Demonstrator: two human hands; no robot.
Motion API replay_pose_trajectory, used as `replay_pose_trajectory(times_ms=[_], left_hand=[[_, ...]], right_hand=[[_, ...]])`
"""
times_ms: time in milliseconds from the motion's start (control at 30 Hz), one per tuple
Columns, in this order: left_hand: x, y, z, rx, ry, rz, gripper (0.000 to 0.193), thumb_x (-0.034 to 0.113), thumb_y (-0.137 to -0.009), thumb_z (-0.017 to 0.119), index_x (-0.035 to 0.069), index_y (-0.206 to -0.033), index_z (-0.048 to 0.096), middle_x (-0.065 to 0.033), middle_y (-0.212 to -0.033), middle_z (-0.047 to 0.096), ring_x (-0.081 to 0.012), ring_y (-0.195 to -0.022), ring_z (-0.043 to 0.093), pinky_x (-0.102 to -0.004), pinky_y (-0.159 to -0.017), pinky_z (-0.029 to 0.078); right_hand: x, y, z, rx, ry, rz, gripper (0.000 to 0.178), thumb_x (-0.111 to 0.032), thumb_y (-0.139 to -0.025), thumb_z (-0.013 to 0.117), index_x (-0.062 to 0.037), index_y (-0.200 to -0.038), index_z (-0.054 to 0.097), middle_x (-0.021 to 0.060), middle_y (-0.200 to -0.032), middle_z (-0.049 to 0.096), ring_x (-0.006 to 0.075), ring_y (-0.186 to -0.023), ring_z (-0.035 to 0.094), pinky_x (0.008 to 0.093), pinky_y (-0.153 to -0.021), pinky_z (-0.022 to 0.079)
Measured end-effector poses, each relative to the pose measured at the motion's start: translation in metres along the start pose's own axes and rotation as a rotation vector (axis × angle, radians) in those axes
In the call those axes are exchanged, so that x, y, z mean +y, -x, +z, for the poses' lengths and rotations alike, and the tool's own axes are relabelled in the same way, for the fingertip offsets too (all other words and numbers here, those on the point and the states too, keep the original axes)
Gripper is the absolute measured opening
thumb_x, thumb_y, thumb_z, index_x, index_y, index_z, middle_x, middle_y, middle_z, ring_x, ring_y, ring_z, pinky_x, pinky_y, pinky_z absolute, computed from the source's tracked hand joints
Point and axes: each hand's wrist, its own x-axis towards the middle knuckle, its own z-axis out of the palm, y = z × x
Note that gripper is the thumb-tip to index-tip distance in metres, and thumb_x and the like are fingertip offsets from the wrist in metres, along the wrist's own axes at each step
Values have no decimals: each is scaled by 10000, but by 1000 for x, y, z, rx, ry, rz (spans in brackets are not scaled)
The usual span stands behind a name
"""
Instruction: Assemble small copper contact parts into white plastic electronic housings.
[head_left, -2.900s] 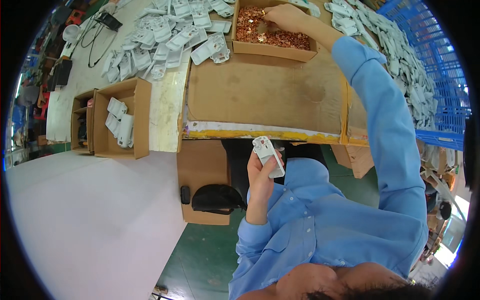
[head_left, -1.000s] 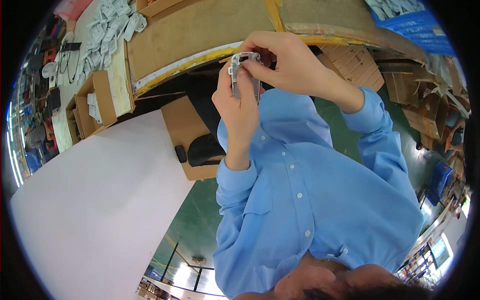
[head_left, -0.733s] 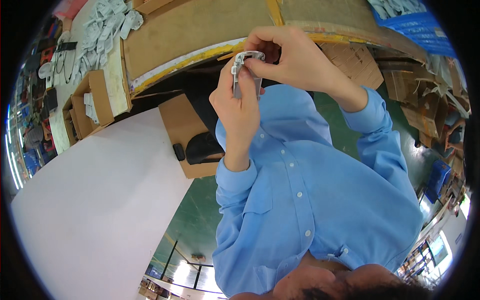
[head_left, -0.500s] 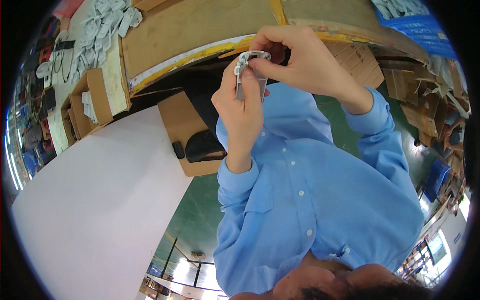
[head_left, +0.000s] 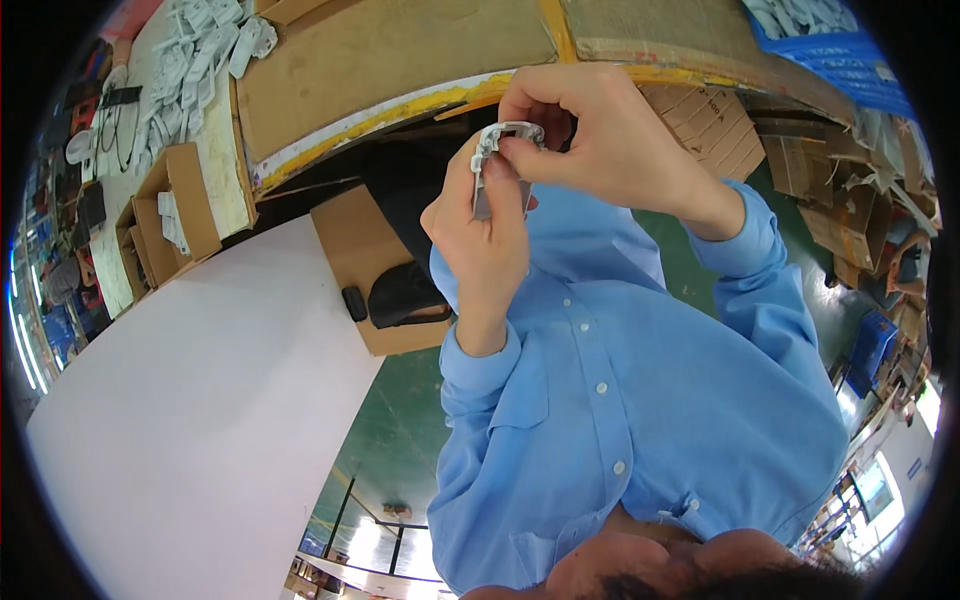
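My left hand (head_left: 482,232) grips a small white plastic housing (head_left: 489,142), holding it upright just past the front of my blue shirt. The thumb lies along the housing's near face, with the fingers behind it. My right hand (head_left: 610,135) is bent over the upper end, its thumb tip pressed at the moulded opening and its index finger curled at the far edge. Whether a small part sits between those fingertips is hidden. A flat greyish panel shows below the opening, partly covered by the left thumb.
Ahead runs a workbench (head_left: 400,75) with a worn yellow edge. At far left are a heap of white plastic parts (head_left: 190,75) and an open cardboard box (head_left: 190,210). A blue crate (head_left: 840,65) stands far right. A white board (head_left: 210,390) fills the left.
Both hands and the housing have dropped slightly toward me. The housing tilts a little more, and my right thumb stays at its opening. Neither hand has let go.
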Motion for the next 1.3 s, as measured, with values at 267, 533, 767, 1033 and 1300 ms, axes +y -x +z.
replay_pose_trajectory(times_ms=[267,533,767,1033,1300], left_hand=[[-13,1,-6,-62,50,-76,226,115,-979,516,-8,-1133,628,-57,-741,648,-82,-587,595,-227,-547,485],[-20,0,-9,-91,56,-90,221,89,-951,556,6,-1142,630,-53,-766,662,-89,-598,617,-228,-554,494],[-26,-1,-3,-106,28,-110,225,103,-963,531,1,-1137,631,-63,-756,656,-92,-613,629,-234,-559,502],[-32,-12,0,-145,2,-62,223,66,-945,553,-4,-1144,626,-71,-765,651,-91,-595,618,-234,-556,497],[-37,-26,4,-131,-87,11,225,71,-947,539,-14,-1140,616,-63,-732,640,-92,-604,622,-230,-557,501]], right_hand=[[9,3,3,-53,-50,79,168,-149,-744,683,-6,-812,628,115,-669,626,239,-585,614,318,-553,481],[8,-5,0,-79,16,57,154,-135,-738,663,-5,-814,628,119,-676,627,255,-608,612,333,-566,480],[25,-3,-2,-149,55,15,152,-131,-776,686,-15,-843,616,84,-693,610,178,-585,571,292,-550,458],[30,-11,-6,-144,-23,111,131,-105,-780,690,-17,-833,609,66,-664,599,158,-575,564,282,-538,448],[42,-20,-5,-158,-57,144,141,-119,-775,681,-20,-836,601,103,-655,601,234,-596,594,338,-560,455]])
